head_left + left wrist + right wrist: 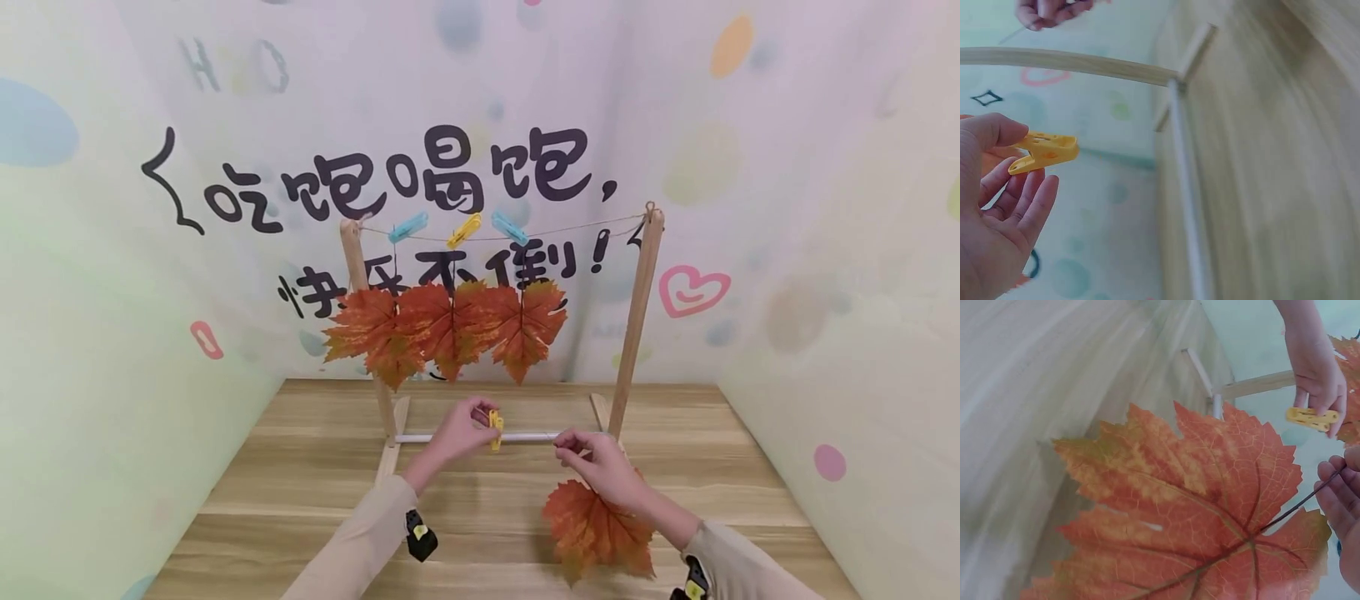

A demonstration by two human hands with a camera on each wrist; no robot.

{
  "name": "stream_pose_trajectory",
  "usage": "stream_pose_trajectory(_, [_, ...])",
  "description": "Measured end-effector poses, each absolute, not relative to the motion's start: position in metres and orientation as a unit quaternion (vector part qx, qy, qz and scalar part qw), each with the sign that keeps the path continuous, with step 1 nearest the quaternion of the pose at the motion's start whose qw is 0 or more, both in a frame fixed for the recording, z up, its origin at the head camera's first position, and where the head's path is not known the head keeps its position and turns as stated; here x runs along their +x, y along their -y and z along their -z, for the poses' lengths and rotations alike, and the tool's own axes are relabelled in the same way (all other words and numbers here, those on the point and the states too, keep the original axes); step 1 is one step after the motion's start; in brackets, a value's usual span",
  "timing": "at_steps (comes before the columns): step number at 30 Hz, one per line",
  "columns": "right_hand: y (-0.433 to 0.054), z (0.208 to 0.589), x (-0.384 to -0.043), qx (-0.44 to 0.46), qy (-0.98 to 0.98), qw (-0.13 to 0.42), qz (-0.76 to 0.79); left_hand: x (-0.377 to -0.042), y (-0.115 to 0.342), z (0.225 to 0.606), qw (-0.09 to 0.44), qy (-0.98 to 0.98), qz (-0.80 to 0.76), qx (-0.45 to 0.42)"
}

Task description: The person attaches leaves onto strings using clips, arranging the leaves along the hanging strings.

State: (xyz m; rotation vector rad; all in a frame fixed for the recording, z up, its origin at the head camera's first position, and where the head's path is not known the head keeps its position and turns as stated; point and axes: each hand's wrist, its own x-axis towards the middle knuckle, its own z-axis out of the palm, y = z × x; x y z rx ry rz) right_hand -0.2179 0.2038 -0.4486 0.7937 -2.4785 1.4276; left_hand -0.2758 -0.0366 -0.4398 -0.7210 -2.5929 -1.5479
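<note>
My left hand (467, 427) pinches a yellow clothespin (496, 430) between thumb and fingers, in front of the wooden frame's low white bar (525, 437). In the left wrist view the clothespin (1050, 151) points away from the fingertips. To the right, my right hand (600, 471) pinches the thin dark stem of an orange maple leaf (592, 533). The leaf (1210, 512) hangs below that hand and fills much of the right wrist view. Its stem (1300, 503) runs up into the fingertips. A short gap separates the two hands.
Three orange leaves (453, 325) hang from a string (585, 227) by two blue clothespins (408, 227) and one yellow clothespin (464, 231). The string spans two wooden posts (637, 317) standing on the wood-grain table (300, 500). A printed curtain (480, 67) closes off the back.
</note>
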Motion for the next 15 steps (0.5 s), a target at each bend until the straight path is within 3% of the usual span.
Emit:
stream_pose_trajectory(9, [-0.205, 0.417, -0.228, 0.263, 0.834, 0.108, -0.472, -0.278, 0.035, 0.395, 0.062, 0.811, 0.525, -0.249])
stream_pose_trajectory(15, [-0.201, 0.374, -0.223, 0.285, 0.834, 0.137, -0.453, -0.279, 0.031, 0.367, 0.084, 0.813, 0.513, -0.264])
